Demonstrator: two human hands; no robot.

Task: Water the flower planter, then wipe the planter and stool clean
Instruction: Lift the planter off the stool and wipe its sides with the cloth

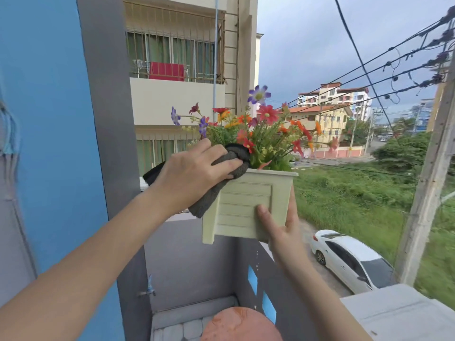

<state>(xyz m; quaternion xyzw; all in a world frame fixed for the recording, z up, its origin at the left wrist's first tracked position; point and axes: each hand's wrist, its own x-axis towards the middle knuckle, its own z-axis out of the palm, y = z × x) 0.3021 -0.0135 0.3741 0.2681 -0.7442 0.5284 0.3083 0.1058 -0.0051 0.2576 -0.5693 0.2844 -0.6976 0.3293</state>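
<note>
A pale green square planter (243, 205) full of mixed flowers (258, 134) is lifted in the air over the balcony. My right hand (283, 230) grips its lower right corner, thumb on the slatted front. My left hand (197, 171) holds a dark grey cloth (211, 195) against the planter's upper left rim; part of the cloth hangs down the left side. Water drops fall below the planter. A round reddish stool seat (241, 326) shows at the bottom edge, wet in places.
A grey balcony wall (187, 262) with blue inserts stands below the planter, and a tap (149, 287) sticks out at its left. A blue wall (49, 143) fills the left. A concrete ledge (398, 313) lies at bottom right. A white car (352, 259) is parked on the street below.
</note>
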